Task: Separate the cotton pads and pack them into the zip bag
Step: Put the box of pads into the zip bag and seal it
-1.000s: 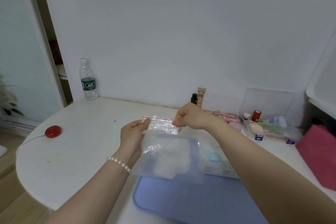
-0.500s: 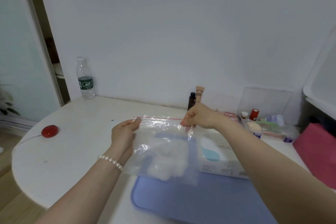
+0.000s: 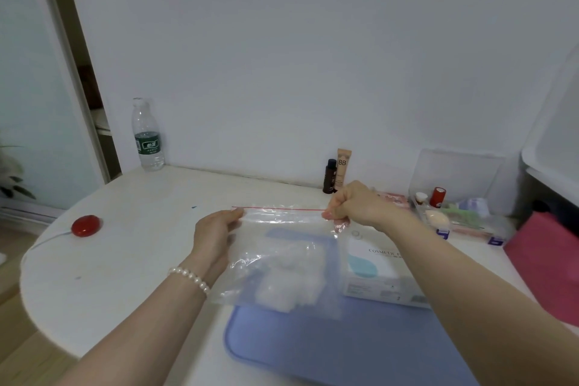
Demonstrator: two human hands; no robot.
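A clear zip bag (image 3: 282,238) with a red seal strip hangs in the air above the blue mat (image 3: 344,345). White cotton pads (image 3: 283,287) lie bunched in its lower part. My left hand (image 3: 216,236) pinches the bag's top left corner. At the top right end of the seal, my right hand (image 3: 354,205) pinches the strip between thumb and curled fingers. The seal strip is stretched straight between both hands.
A white cosmetic pad box (image 3: 376,269) lies on the mat to the right. A water bottle (image 3: 147,136), two small cosmetic tubes (image 3: 336,171), a clear organiser tray (image 3: 457,213), a red round object (image 3: 85,225) and a pink item (image 3: 545,257) stand around the white table (image 3: 125,247).
My right hand has slid rightward along the seal strip while the left hand kept the other corner. The top edge now looks straighter and flatter.
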